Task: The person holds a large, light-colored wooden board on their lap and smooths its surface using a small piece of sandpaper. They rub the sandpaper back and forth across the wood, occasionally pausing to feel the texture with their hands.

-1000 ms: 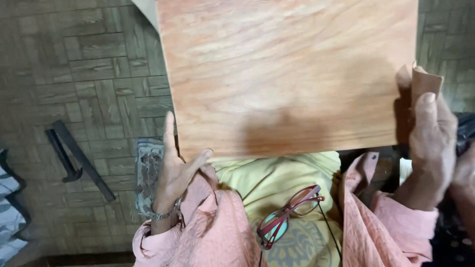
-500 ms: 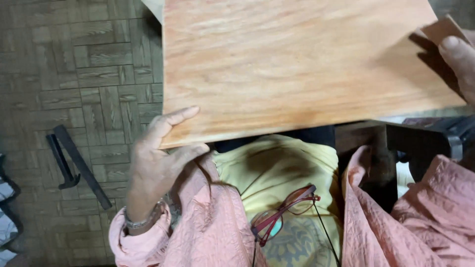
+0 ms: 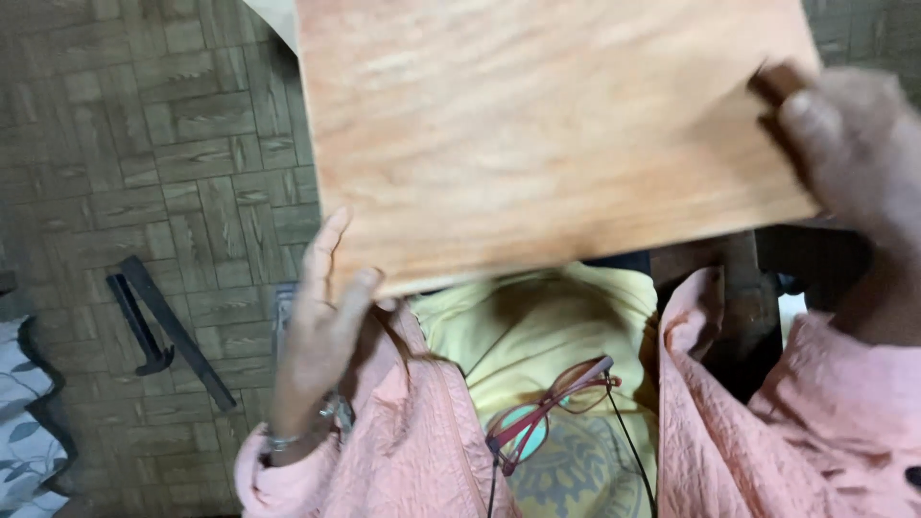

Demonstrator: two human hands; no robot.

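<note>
A large, flat, light-brown wooden board (image 3: pixel 547 134) fills the upper middle of the view, above my lap. My left hand (image 3: pixel 321 326) grips its lower left corner, thumb on the top face and fingers along the edge. My right hand (image 3: pixel 854 144), blurred by motion, presses a small brown sanding piece (image 3: pixel 777 82) against the board's right edge. Both arms wear pink quilted sleeves.
Red-framed glasses (image 3: pixel 547 412) hang on a cord over my yellow shirt. A black metal angle tool (image 3: pixel 163 326) lies on the parquet floor (image 3: pixel 144 144) at the left. Patterned cloth (image 3: pixel 29 432) shows at the lower left. Dark wooden supports (image 3: pixel 739 288) stand under the board's right side.
My right hand slid the brown piece up the board's right edge and then back inward. My left hand shifted from flat against the near edge to gripping the corner.
</note>
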